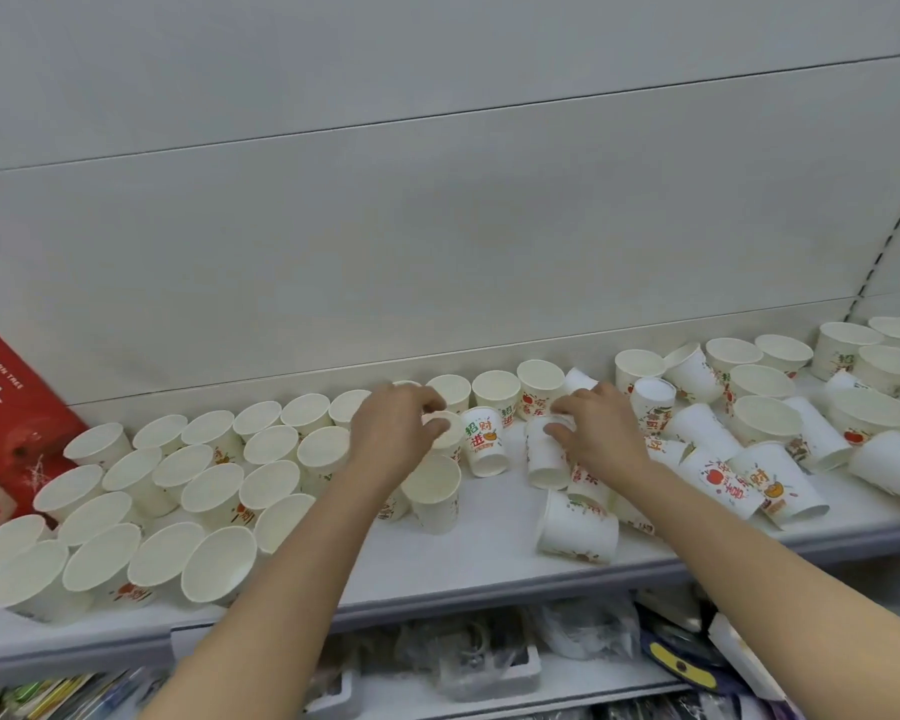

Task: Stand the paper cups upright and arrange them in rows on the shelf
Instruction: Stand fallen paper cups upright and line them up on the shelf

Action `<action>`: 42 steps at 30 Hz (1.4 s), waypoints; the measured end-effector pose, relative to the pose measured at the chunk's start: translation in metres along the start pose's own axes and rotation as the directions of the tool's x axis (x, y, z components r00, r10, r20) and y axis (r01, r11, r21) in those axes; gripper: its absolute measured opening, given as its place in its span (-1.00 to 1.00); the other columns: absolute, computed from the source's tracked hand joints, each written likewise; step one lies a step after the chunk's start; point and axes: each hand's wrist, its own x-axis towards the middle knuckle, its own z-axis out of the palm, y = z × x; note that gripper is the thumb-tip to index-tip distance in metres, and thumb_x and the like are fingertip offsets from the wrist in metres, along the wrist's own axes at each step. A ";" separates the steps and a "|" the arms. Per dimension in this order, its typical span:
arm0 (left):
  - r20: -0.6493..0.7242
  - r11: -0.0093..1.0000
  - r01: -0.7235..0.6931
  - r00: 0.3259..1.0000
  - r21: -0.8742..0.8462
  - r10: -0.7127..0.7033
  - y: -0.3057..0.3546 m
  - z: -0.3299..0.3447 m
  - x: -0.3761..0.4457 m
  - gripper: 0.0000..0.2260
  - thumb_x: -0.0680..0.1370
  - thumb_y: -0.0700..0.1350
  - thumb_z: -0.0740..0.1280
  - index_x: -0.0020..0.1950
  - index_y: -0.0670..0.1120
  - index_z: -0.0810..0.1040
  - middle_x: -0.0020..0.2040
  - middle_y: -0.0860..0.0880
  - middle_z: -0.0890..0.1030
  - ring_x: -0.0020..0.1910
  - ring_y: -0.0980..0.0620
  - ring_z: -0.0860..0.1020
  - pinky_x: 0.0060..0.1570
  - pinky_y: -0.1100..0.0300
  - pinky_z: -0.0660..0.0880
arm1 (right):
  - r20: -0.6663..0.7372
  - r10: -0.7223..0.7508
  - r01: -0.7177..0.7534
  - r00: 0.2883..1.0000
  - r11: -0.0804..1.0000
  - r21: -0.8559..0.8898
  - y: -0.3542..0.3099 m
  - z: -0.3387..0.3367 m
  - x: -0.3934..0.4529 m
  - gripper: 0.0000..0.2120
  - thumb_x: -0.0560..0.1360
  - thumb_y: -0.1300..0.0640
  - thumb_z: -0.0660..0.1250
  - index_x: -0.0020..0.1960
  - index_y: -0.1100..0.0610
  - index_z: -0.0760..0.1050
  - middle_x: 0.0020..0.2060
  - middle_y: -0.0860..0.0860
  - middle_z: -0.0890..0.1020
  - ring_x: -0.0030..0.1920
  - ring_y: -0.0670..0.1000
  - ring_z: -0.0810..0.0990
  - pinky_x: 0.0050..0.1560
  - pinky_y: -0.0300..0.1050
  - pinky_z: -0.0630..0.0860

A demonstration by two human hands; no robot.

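White paper cups with red-and-green print stand empty along the shelf's left end. Left hand grips an upright cup; right hand grips an overturned cup.

- The red box is cut off by the left edge.
- Goods on the lower shelf are blurred (unidentifiable).
- The left hand hides part of one cup.
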 end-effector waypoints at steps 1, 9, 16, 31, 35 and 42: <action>0.068 0.998 -0.043 0.997 0.055 0.039 0.011 0.007 0.017 -0.74 0.49 0.08 0.40 0.17 0.09 0.61 0.05 0.12 0.64 0.14 0.00 0.46 -0.01 0.10 0.46 | 0.066 0.004 -0.003 0.998 1.000 -0.028 0.003 -0.003 0.003 -0.70 0.47 -0.11 0.32 0.10 0.03 0.59 -0.01 0.01 0.63 0.09 0.14 0.42 0.10 0.02 0.31; 0.431 0.905 -0.123 0.900 0.407 -0.072 0.038 0.065 0.077 -0.43 0.39 0.24 0.44 0.28 -0.02 0.46 0.19 -0.03 0.57 0.25 -0.10 0.42 0.07 0.06 0.38 | 0.343 -0.029 0.039 0.939 0.999 -0.021 0.028 0.000 0.024 -0.57 0.43 -0.28 0.26 0.17 -0.06 0.52 0.03 -0.03 0.61 0.18 0.12 0.37 0.16 0.01 0.24; 0.261 0.988 0.072 0.959 0.140 -0.107 0.055 0.060 0.066 -0.89 0.40 -0.04 0.48 -0.12 0.06 0.61 -0.07 0.07 0.64 -0.01 0.02 0.58 -0.20 0.19 0.45 | 0.351 -0.059 0.010 0.934 0.990 0.141 0.032 0.009 0.025 -0.69 0.40 -0.18 0.32 0.08 -0.06 0.54 -0.03 -0.04 0.62 0.13 0.08 0.44 0.14 0.02 0.24; 0.126 0.927 0.353 0.933 -0.125 -0.338 0.105 0.060 -0.068 -0.65 0.44 0.35 0.30 -0.11 0.09 0.60 -0.13 0.18 0.64 -0.11 0.15 0.56 -0.17 0.20 0.44 | 0.056 -0.244 0.226 0.968 0.949 0.220 0.009 0.009 0.018 -0.95 0.41 0.00 0.41 -0.19 -0.04 0.61 -0.27 -0.09 0.63 -0.06 0.03 0.48 0.00 -0.03 0.18; 0.251 0.867 0.371 0.921 -0.333 -0.298 0.099 0.063 -0.073 -0.87 0.41 0.13 0.44 -0.18 0.10 0.63 -0.21 0.18 0.64 -0.16 0.21 0.57 -0.08 0.11 0.55 | 0.041 -0.262 0.251 0.964 0.951 0.182 0.006 0.006 0.014 -0.95 0.41 0.02 0.41 -0.18 -0.01 0.62 -0.28 -0.08 0.64 -0.07 0.04 0.50 -0.02 -0.02 0.20; 0.028 0.895 0.310 0.948 -0.319 -0.318 0.054 -0.003 -0.111 -0.93 0.47 0.00 0.44 -0.18 0.09 0.58 -0.25 0.22 0.60 -0.24 0.21 0.54 -0.13 0.15 0.51 | -0.131 -0.158 0.198 0.979 0.896 0.398 0.009 -0.017 -0.008 -0.94 0.41 0.13 0.45 -0.20 -0.02 0.62 -0.30 -0.18 0.63 -0.15 -0.03 0.51 0.05 0.03 0.23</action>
